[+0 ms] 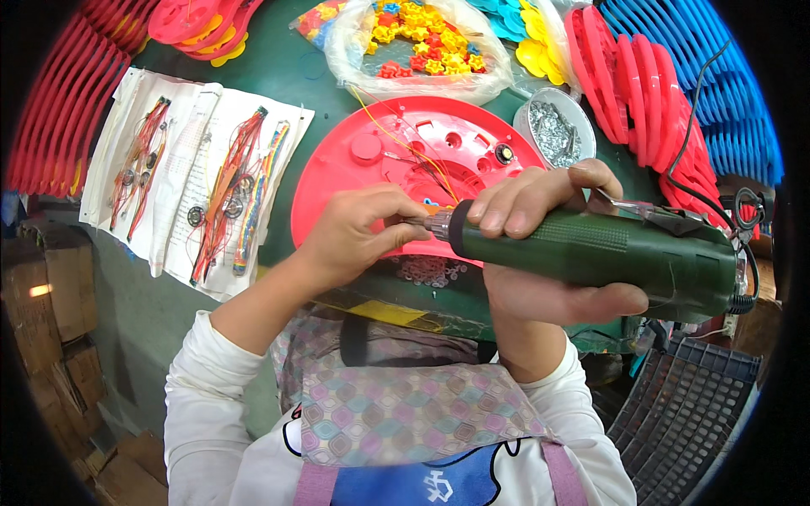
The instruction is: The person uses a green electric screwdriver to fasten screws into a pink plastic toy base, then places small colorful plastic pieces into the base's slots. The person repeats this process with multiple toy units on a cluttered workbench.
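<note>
A green electric screwdriver [591,257] lies across my right hand [540,202], its fingers over the top and the thumb below. The tool points left, and a black cord trails from its rear end. At its metal tip, my left hand [363,228] pinches with thumb and fingers; whether a screw or the bit sits between them is too small to tell. Behind both hands, a round red plastic shell [337,181] rests on the table, with holes, posts and a small black round part. Yellow and red wires [396,131] rise from it. The hands hide part of the shell.
A bowl of screws [553,126] stands right of the shell, a bag of star-shaped pieces [418,76] behind it. White sheets with wired parts [202,177] lie left. Red [650,101] and blue stacked parts [717,93] line the right. Small clear pieces [429,270] lie near the front edge.
</note>
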`<move>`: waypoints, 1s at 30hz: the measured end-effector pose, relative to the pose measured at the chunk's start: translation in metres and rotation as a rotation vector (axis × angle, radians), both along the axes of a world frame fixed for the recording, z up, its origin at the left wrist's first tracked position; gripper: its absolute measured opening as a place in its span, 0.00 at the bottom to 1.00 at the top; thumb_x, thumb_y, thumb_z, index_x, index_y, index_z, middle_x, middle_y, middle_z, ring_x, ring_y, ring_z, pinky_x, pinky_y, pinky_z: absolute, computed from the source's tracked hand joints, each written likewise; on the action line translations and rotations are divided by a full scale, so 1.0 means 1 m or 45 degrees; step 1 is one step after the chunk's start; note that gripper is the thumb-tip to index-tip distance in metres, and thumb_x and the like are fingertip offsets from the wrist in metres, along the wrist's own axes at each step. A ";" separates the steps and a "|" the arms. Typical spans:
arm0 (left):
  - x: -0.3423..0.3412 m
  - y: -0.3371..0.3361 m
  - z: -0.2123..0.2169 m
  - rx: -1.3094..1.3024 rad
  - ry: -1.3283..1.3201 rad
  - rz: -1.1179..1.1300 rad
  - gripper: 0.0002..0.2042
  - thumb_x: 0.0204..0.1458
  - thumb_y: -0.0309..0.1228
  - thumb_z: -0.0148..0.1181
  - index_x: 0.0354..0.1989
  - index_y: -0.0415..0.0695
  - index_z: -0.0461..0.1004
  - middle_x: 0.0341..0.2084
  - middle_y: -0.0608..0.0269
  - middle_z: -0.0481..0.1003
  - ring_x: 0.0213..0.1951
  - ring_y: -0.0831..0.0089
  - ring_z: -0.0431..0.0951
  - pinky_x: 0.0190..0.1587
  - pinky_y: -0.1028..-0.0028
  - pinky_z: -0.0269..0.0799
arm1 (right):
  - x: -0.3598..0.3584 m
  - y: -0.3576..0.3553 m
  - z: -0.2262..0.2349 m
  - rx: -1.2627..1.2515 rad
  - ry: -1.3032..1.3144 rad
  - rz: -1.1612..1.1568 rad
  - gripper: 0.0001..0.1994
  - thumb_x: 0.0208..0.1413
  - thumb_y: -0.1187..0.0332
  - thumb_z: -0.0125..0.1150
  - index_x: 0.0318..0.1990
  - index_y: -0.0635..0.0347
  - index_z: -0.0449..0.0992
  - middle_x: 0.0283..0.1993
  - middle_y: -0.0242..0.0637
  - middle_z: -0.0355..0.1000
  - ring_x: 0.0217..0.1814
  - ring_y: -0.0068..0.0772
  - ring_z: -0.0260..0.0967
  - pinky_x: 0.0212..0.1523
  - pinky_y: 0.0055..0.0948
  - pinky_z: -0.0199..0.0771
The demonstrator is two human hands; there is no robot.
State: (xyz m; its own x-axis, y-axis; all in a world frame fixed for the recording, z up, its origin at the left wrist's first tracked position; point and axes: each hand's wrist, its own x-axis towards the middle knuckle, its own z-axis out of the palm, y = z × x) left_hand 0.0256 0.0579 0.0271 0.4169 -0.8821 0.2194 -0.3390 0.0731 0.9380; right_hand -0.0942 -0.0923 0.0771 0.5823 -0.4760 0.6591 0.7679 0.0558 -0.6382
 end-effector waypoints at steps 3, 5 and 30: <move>-0.001 -0.004 0.000 -0.028 -0.076 0.025 0.08 0.51 0.26 0.71 0.38 0.40 0.81 0.31 0.57 0.81 0.34 0.65 0.82 0.38 0.69 0.77 | -0.003 -0.001 -0.002 -0.024 0.027 0.000 0.54 0.48 0.17 0.48 0.64 0.60 0.63 0.31 0.38 0.71 0.31 0.35 0.73 0.36 0.39 0.79; -0.003 -0.006 0.000 0.057 -0.179 -0.005 0.07 0.51 0.25 0.70 0.37 0.40 0.81 0.30 0.57 0.79 0.33 0.65 0.81 0.37 0.68 0.76 | -0.003 -0.002 -0.002 0.004 0.014 0.022 0.54 0.48 0.17 0.48 0.64 0.60 0.63 0.31 0.39 0.71 0.31 0.36 0.73 0.37 0.39 0.79; -0.002 -0.006 -0.018 0.058 -0.709 0.255 0.07 0.49 0.23 0.68 0.37 0.41 0.80 0.30 0.59 0.72 0.35 0.60 0.76 0.37 0.63 0.73 | -0.001 -0.008 -0.025 0.033 0.422 -0.206 0.51 0.50 0.21 0.55 0.61 0.65 0.62 0.31 0.43 0.72 0.32 0.40 0.74 0.39 0.42 0.80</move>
